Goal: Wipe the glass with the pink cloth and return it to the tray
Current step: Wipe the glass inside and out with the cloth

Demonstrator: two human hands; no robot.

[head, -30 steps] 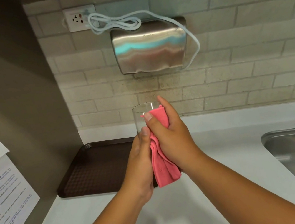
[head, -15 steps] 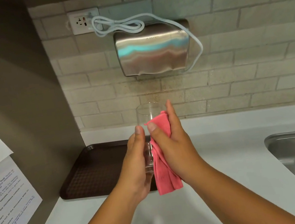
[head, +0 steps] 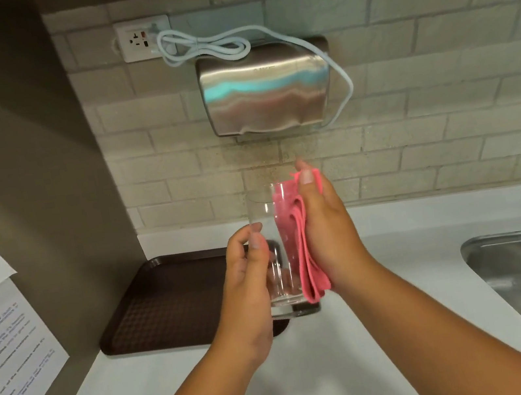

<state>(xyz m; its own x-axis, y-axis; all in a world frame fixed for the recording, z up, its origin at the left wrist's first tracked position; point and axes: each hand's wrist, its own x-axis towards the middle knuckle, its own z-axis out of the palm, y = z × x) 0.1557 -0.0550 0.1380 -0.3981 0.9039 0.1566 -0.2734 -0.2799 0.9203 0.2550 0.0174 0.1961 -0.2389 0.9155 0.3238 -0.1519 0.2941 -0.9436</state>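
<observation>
My left hand [head: 249, 285] grips glass [head: 273, 250] steady; right hand [head: 326, 231] presses cloth [head: 299, 249] against side, wiping. Tray [head: 166, 302] at 9 o'clock awaits.

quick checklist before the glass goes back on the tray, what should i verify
1. Left hand has a firm hold on the glass: ok.
2. Pink cloth, pressed on the glass by the right hand, is lifted clear: not ok.
3. Glass is upright: ok.
4. Glass wiped clean all round: cannot tell.
5. Tray has bare room for it: ok.
6. Path to the tray is free: ok.
</observation>
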